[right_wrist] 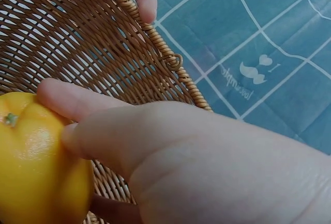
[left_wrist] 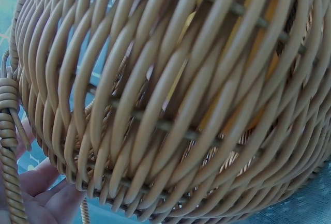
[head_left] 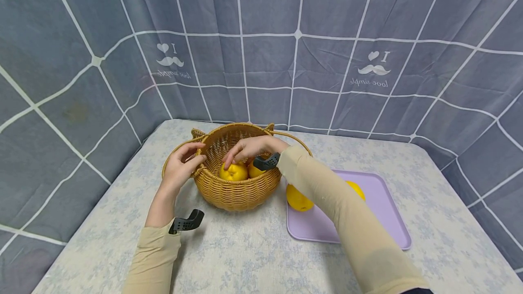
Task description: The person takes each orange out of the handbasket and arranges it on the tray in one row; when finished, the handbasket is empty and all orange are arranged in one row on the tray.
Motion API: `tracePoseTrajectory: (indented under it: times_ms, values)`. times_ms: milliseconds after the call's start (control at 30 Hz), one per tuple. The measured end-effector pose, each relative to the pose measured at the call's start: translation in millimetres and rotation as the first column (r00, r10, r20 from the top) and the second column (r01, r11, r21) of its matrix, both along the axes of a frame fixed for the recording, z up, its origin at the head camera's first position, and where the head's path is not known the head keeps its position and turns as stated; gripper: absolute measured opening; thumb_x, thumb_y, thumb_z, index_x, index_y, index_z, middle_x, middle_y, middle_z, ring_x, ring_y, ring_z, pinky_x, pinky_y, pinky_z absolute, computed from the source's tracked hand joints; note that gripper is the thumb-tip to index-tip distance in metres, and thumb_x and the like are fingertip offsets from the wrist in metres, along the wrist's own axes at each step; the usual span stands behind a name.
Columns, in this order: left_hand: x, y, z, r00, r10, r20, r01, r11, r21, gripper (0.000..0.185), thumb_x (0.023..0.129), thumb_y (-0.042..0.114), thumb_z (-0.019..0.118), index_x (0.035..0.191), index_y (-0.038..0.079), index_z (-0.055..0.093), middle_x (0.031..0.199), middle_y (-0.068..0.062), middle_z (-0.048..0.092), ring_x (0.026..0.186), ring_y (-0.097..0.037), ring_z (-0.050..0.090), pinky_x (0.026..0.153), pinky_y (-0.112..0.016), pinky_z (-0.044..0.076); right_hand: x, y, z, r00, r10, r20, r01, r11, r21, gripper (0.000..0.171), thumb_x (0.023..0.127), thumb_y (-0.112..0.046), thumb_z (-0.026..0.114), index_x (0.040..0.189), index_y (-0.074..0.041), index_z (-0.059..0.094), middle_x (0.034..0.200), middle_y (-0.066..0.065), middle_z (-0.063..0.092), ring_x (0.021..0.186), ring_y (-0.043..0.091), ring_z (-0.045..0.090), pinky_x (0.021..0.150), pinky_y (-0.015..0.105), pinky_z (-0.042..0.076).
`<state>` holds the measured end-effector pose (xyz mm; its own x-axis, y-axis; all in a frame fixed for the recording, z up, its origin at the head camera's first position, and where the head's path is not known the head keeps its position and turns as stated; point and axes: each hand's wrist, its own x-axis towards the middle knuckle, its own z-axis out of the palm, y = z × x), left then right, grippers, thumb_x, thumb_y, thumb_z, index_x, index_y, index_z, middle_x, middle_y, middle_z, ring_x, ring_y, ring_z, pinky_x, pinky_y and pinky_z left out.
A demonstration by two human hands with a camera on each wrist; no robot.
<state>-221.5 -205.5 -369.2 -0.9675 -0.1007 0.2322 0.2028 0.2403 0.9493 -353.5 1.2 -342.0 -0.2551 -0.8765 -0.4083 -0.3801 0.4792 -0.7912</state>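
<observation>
A round wicker basket (head_left: 234,196) with a looped handle stands on the table. At its left rim, my left hand (head_left: 180,167) grips the edge between thumb and fingers; the left wrist view shows part of that hand (left_wrist: 44,198) beside the woven wall. Inside the basket, my right hand (head_left: 250,147) holds a yellow orange (head_left: 234,173), its fingers and thumb against the skin. From the right wrist, the same orange (right_wrist: 36,157) shows its green stem end. Another orange (head_left: 255,170) lies beside it, partly hidden by my right hand and wrist strap.
Right of the basket lies a lilac tray (head_left: 380,208). One orange (head_left: 299,199) rests at its left side, and another (head_left: 357,189) is partly covered by my right forearm. A grey checked curtain (head_left: 269,58) hangs behind the table (head_left: 237,257), which has a pale floral cloth.
</observation>
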Motion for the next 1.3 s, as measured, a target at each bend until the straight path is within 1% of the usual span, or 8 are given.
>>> tracePoseTrajectory:
  times_ms: [133,300,433,500,600,700,800,1300]
  values:
    - [0.2,-0.4,-0.2,1.000,0.000,-0.003,0.000,1.000,0.004,0.033,0.088,0.008,0.062,0.120,-0.002,0.058,0.128,-0.014,0.051,0.123,-0.025,0.045,0.107,-0.039,0.034,2.3,-0.7,1.0,0.999,-0.041,-0.020,0.041,0.999,0.018,0.034,0.096,-0.010,0.042,0.123,-0.009,0.064,0.145,0.009,0.039,0.122,0.017,0.046,0.088,0.037,0.051]
    - [0.3,-0.6,-0.4,1.000,0.001,-0.009,-0.001,1.000,0.005,0.033,0.088,0.008,0.062,0.119,-0.002,0.058,0.127,-0.013,0.051,0.123,-0.024,0.046,0.107,-0.038,0.034,3.2,-0.5,-1.1,0.997,-0.053,-0.052,0.053,0.999,-0.001,0.029,0.089,-0.014,0.063,0.118,-0.012,0.066,0.139,0.007,0.046,0.115,0.013,0.048,0.086,0.030,0.051]
    - [0.1,-0.9,-0.5,1.000,-0.002,-0.017,0.002,1.000,0.003,0.033,0.088,0.008,0.062,0.119,-0.002,0.058,0.127,-0.014,0.051,0.123,-0.025,0.046,0.107,-0.039,0.034,3.2,-0.1,-2.1,0.995,-0.038,-0.087,0.036,0.999,-0.016,0.035,0.082,-0.011,0.073,0.116,-0.014,0.064,0.126,0.002,0.052,0.111,0.018,0.047,0.085,0.025,0.048]
    - [0.1,-1.2,-0.6,1.000,-0.002,-0.016,0.002,1.000,0.002,0.033,0.088,0.007,0.062,0.119,-0.002,0.058,0.128,-0.014,0.051,0.123,-0.025,0.046,0.107,-0.039,0.034,3.3,0.2,-2.0,0.995,-0.031,-0.092,0.030,0.999,-0.018,0.039,0.081,-0.009,0.074,0.118,-0.014,0.061,0.122,0.001,0.051,0.111,0.022,0.046,0.086,0.026,0.047]
    - [0.4,-1.4,-0.4,1.000,-0.004,-0.009,0.004,1.000,0.000,0.034,0.088,0.008,0.062,0.120,-0.002,0.058,0.128,-0.013,0.051,0.123,-0.025,0.046,0.107,-0.038,0.034,2.9,0.4,-2.1,0.995,-0.020,-0.095,0.019,1.000,-0.007,0.051,0.080,-0.009,0.074,0.127,-0.012,0.055,0.127,0.000,0.048,0.115,0.021,0.043,0.090,0.026,0.045]
    - [1.3,-1.4,0.2,1.000,-0.006,0.001,0.006,1.000,-0.005,0.034,0.088,0.009,0.062,0.121,-0.001,0.058,0.129,-0.013,0.051,0.124,-0.024,0.045,0.107,-0.037,0.034,2.9,0.7,-3.1,0.998,-0.018,-0.061,0.019,0.999,0.026,0.065,0.079,-0.008,0.073,0.138,-0.012,0.046,0.133,0.001,0.044,0.116,0.019,0.044,0.093,0.026,0.044]
    - [2.6,-1.4,0.8,1.000,-0.008,0.006,0.008,1.000,-0.010,0.035,0.089,0.011,0.063,0.121,-0.001,0.058,0.129,-0.013,0.051,0.124,-0.024,0.045,0.107,-0.037,0.034,3.2,0.8,-4.6,1.000,-0.027,-0.008,0.027,0.998,0.054,0.071,0.080,-0.006,0.071,0.143,-0.012,0.039,0.134,0.003,0.043,0.114,0.018,0.047,0.092,0.027,0.046]
    - [3.8,-2.8,0.1,1.000,-0.010,0.009,0.010,1.000,-0.004,0.035,0.089,0.010,0.062,0.122,-0.001,0.057,0.130,-0.013,0.050,0.125,-0.024,0.044,0.108,-0.037,0.033,3.6,-0.7,-5.4,0.999,-0.010,0.039,0.007,0.998,0.061,0.058,0.081,-0.002,0.066,0.134,-0.011,0.043,0.118,0.010,0.051,0.101,0.018,0.051,0.085,0.027,0.050]
